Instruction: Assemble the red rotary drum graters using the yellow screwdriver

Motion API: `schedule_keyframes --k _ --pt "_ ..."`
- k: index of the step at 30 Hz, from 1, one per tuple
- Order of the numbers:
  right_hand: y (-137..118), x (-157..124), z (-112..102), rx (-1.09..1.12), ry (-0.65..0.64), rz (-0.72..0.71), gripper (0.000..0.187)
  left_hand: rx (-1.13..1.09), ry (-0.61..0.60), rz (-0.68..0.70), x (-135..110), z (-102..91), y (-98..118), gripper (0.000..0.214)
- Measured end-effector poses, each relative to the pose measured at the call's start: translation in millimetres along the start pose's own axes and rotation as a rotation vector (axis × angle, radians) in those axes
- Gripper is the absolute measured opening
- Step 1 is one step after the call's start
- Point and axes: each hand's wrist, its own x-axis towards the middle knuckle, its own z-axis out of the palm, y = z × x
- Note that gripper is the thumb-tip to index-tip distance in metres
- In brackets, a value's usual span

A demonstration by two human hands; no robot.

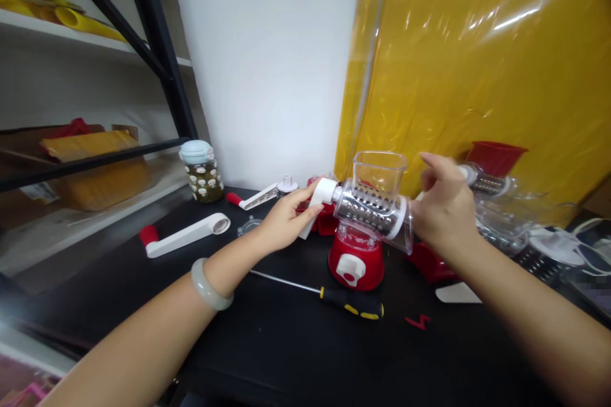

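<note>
A rotary drum grater [356, 257] with a red base and a clear housing stands on the black table. Inside the housing lies a perforated metal drum [367, 208] with a white rim. My left hand [286, 219], a pale bangle on its wrist, is closed around the white crank handle [326, 189] at the drum's left end. At the housing's open right end is my right hand [443, 203], smeared by motion with its fingers partly hidden. Whether it touches the rim I cannot tell. In front of the base lies a screwdriver [351, 302] with a black and yellow handle.
Another white crank [186, 236] with a red knob lies to the left, near a lidded jar [203, 172]. More grater parts [506, 226] crowd the right side. A red scrap [418, 322] lies in front. Black metal shelving [157, 38] borders the left.
</note>
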Motion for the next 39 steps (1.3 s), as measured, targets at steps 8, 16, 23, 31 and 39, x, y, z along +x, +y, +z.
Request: schedule_keyframes --k 8,16,23,31,39 --pt "-17 1 -14 0.210 -0.156 0.520 0.052 -0.002 -0.045 -0.031 4 1.0 1 0.060" --pt "-37 -9 -22 1.026 -0.022 1.100 0.046 0.090 -0.024 -0.068 6 -1.8 8 0.061" --pt "-59 -3 -33 1.235 -0.001 1.253 0.057 0.082 -0.032 -0.075 8 -5.9 12 0.061" --pt "-54 -2 -24 1.242 -0.020 1.253 0.062 0.119 -0.052 0.003 9 -10.0 6 0.060" --pt "-50 1 -21 1.229 -0.049 1.264 0.046 0.082 -0.039 -0.004 16 -10.6 -1 0.065"
